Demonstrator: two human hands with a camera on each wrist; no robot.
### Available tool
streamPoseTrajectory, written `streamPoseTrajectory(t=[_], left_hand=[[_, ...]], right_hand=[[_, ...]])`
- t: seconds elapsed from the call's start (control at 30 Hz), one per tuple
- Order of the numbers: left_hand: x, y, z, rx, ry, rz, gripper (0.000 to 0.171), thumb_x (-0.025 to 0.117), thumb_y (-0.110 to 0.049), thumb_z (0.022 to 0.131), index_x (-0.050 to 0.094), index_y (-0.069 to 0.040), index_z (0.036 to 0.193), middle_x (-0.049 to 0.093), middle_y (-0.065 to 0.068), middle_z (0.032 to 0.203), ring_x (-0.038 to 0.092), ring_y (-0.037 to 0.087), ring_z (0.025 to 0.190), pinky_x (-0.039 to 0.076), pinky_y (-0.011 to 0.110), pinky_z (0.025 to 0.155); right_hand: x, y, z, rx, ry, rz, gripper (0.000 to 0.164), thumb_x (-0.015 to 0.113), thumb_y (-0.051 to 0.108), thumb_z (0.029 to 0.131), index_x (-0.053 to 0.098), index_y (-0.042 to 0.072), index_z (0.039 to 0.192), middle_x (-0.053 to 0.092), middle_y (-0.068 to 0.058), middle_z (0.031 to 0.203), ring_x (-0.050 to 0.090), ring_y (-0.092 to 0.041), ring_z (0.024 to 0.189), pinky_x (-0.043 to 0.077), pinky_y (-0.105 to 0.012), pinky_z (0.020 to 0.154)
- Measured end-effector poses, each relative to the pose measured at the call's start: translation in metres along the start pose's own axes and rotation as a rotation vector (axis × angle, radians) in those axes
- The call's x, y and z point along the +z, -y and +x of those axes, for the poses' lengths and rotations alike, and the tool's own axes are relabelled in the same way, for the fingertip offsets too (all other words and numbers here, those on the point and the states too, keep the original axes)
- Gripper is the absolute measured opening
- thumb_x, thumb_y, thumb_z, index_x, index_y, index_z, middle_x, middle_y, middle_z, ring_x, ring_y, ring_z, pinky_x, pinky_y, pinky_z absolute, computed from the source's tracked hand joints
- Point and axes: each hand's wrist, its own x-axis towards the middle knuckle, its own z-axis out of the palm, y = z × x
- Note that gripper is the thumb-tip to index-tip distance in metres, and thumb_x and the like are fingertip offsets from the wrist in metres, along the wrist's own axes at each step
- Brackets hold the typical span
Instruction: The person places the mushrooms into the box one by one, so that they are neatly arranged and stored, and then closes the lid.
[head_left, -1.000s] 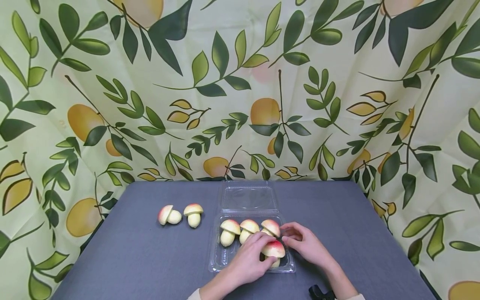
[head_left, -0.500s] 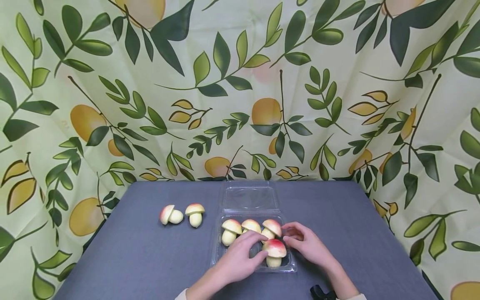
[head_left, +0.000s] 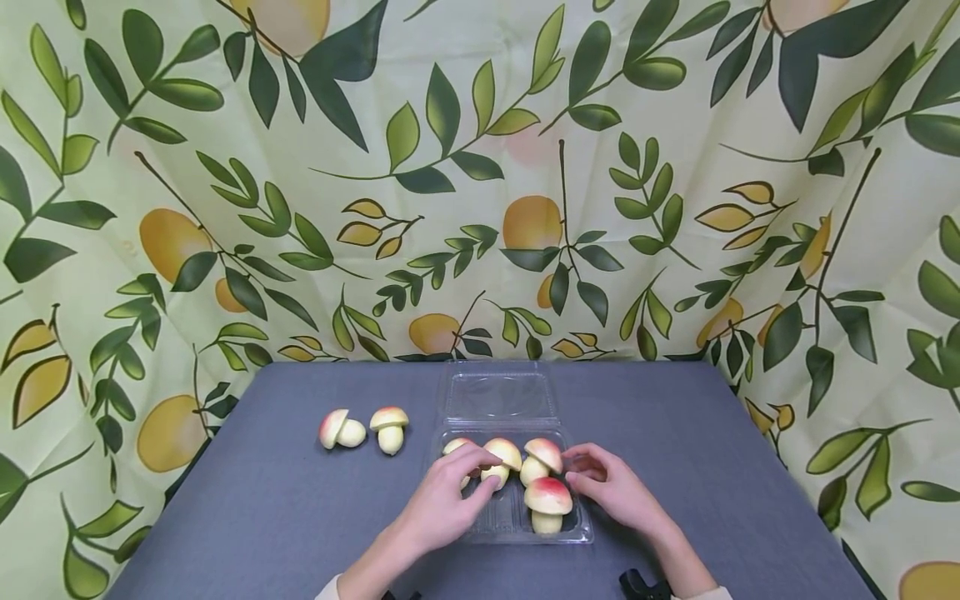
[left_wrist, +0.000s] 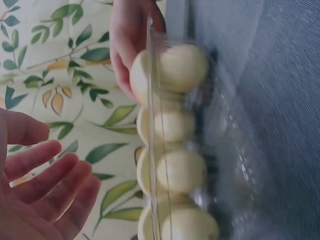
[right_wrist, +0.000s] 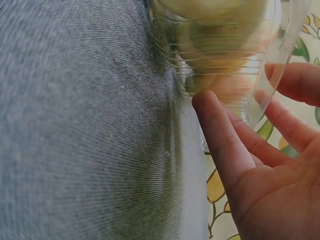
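A clear plastic clamshell container (head_left: 498, 533) lies with its lid folded back, several cream toy mushrooms with red-tinted caps inside. The mushroom nearest the person (head_left: 548, 500) stands upright at the front right of the container. Over the container's left part, my left hand (head_left: 442, 504) covers some of the leftmost mushroom (head_left: 456, 447); in the left wrist view its fingers (left_wrist: 50, 175) are loosely bent and hold nothing. My right hand (head_left: 618, 492) is at the container's right side. The right wrist view has its fingers (right_wrist: 220, 130) extended against the clear wall.
Two more toy mushrooms, one on its side (head_left: 342, 429) and one with its cap up (head_left: 389, 429), are on the grey tablecloth (head_left: 300, 517) to the left. Behind the container lies its transparent lid (head_left: 498, 396). A leaf-and-fruit patterned curtain (head_left: 465, 183) surrounds the table.
My left hand has let go of the front right mushroom and moved left, uncovering it and the middle back one. The right hand stays at the container's side.
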Motion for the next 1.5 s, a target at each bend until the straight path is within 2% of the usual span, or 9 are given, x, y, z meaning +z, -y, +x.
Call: streamPoseTrajectory(t=[0.13, 0.27, 0.53, 0.8, 1.03, 1.27, 1.5], left_hand=[[-0.008, 0.007, -0.003, -0.019, -0.015, -0.007, 0.018, 0.072, -0.002, 0.090, 0.072, -0.007, 0.108, 0.069, 0.003, 0.102, 0.066, 0.019, 0.089, 0.059, 0.034, 0.078], [-0.016, 0.015, -0.006, -0.023, -0.039, 0.028, 0.017, 0.072, -0.002, 0.091, 0.071, -0.007, 0.107, 0.070, 0.004, 0.106, 0.068, 0.021, 0.090, 0.060, 0.035, 0.077], [-0.037, 0.027, -0.011, -0.095, -0.110, 0.092, 0.017, 0.074, 0.000, 0.088, 0.073, -0.006, 0.104, 0.070, 0.004, 0.099, 0.067, 0.014, 0.086, 0.060, 0.034, 0.077], [-0.053, 0.043, -0.014, -0.031, -0.213, 0.194, 0.021, 0.074, 0.004, 0.085, 0.073, -0.009, 0.102, 0.071, 0.002, 0.098, 0.066, 0.011, 0.084, 0.059, 0.034, 0.074], [-0.067, 0.065, -0.016, 0.000, -0.286, 0.269, 0.020, 0.074, 0.006, 0.083, 0.072, -0.004, 0.100, 0.071, 0.007, 0.096, 0.068, 0.021, 0.083, 0.058, 0.041, 0.070], [-0.077, 0.082, -0.020, -0.044, -0.353, 0.369, 0.019, 0.075, 0.004, 0.083, 0.073, 0.000, 0.101, 0.071, 0.008, 0.097, 0.066, 0.024, 0.083, 0.051, 0.028, 0.074], [-0.080, 0.098, -0.021, -0.096, -0.375, 0.401, 0.019, 0.075, 0.001, 0.083, 0.073, 0.001, 0.102, 0.070, 0.010, 0.098, 0.067, 0.030, 0.092, 0.050, 0.037, 0.080]], right_hand=[[-0.001, -0.001, 0.000, -0.009, 0.010, 0.007, 0.038, 0.070, 0.013, 0.096, 0.058, -0.002, 0.128, 0.067, -0.015, 0.113, 0.068, -0.026, 0.099, 0.057, -0.027, 0.077], [-0.002, -0.001, 0.000, -0.016, 0.017, 0.017, 0.038, 0.070, 0.012, 0.096, 0.058, -0.003, 0.128, 0.067, -0.016, 0.113, 0.067, -0.026, 0.099, 0.057, -0.028, 0.078], [-0.001, 0.000, 0.000, -0.001, 0.015, 0.012, 0.039, 0.070, 0.014, 0.096, 0.058, -0.002, 0.129, 0.067, -0.015, 0.114, 0.067, -0.025, 0.100, 0.057, -0.027, 0.078], [-0.001, -0.001, -0.001, -0.018, 0.019, 0.018, 0.039, 0.070, 0.013, 0.095, 0.057, -0.003, 0.128, 0.067, -0.016, 0.113, 0.068, -0.024, 0.097, 0.057, -0.027, 0.078], [0.000, -0.004, -0.002, -0.004, 0.007, 0.020, 0.039, 0.071, 0.013, 0.095, 0.058, -0.003, 0.129, 0.067, -0.015, 0.113, 0.068, -0.025, 0.098, 0.057, -0.027, 0.078], [0.001, -0.003, -0.002, 0.011, 0.006, 0.023, 0.039, 0.071, 0.013, 0.095, 0.058, -0.003, 0.129, 0.068, -0.015, 0.112, 0.068, -0.025, 0.098, 0.057, -0.027, 0.078], [0.001, -0.002, 0.000, 0.018, -0.002, 0.016, 0.039, 0.071, 0.013, 0.095, 0.058, -0.002, 0.129, 0.068, -0.015, 0.112, 0.068, -0.025, 0.097, 0.057, -0.028, 0.077]])
